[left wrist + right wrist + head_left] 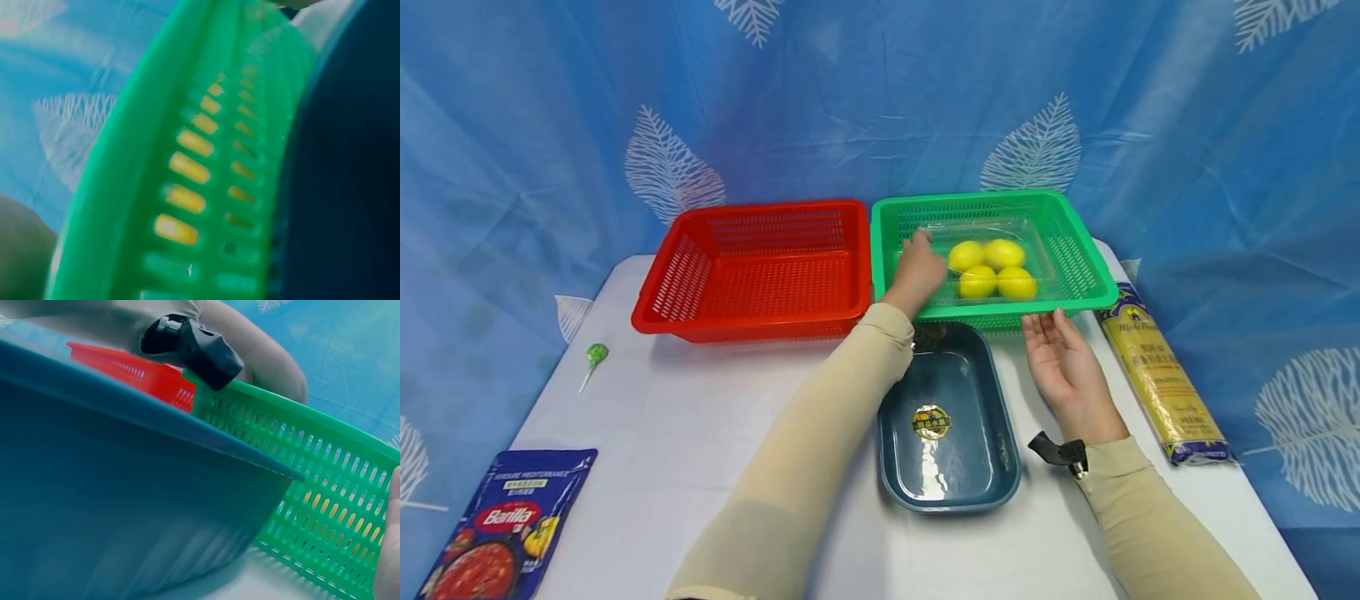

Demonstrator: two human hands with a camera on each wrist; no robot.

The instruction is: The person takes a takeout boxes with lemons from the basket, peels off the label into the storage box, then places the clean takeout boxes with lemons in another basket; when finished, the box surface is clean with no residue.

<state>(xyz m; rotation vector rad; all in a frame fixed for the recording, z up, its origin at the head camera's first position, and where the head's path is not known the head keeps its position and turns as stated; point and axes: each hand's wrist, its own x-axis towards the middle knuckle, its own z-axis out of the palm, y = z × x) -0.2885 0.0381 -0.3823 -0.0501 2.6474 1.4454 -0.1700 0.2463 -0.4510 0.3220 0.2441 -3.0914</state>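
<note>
A green basket (1078, 258) at the back right holds a clear plastic tray (970, 229) with several yellow lemons (992, 268). My left hand (917, 267) reaches into the basket, and its fingers curl over the clear tray's left edge. In front of the basket's front rim, my right hand (1047, 332) hovers open with its palm turned left and holds nothing. The left wrist view is blurred. It shows the green basket wall (125, 187) with yellow lemons (187, 165) behind the slots. The right wrist view shows the green basket (312, 469) and the edge of my right hand (390, 550).
A dark blue tray (973, 375) with a gold sticker lies on the white table between my arms. A red basket (760, 329) sits left of the green one. A spaghetti pack (1157, 375) lies at the right, a lollipop (596, 355) and a Barilla pouch (505, 525) at the left.
</note>
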